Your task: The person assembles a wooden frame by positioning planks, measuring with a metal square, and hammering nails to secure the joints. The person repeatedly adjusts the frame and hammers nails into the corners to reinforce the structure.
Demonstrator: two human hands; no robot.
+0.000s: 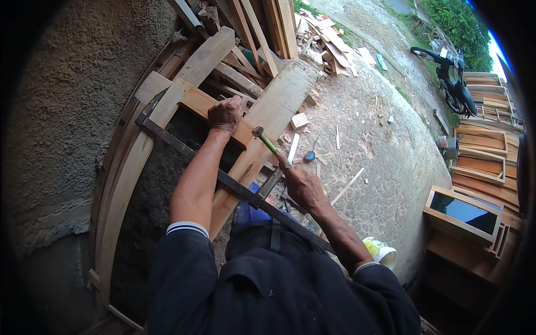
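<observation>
Hammer point(267, 142): lying in the grip of the right hand point(301, 187), its green handle slanting up-left and its dark metal head hanging just above the wooden frame point(167, 109).
Right hand: curling tightly round the lower end of the hammer handle, fingers wrapping it fully.
Left hand point(226, 114): pressing down on the orange-brown crosspiece point(201, 103) of the wooden frame, fingers bent over its far edge, holding it steady.
Wooden frame: leaning against a rough grey wall point(67, 111), pale rails meeting at a corner just left of the left hand; a dark metal bar clamp point(223, 178) is crossing it diagonally.
Hard to make out: whether a nail is sitting under the hammer head; the frame's lower end is disappearing behind the person's dark sleeves.
Surroundings: offcuts point(324, 39) are lying beyond the frame, finished frames point(480, 162) and a motorbike point(452, 78) are standing well to its right.
</observation>
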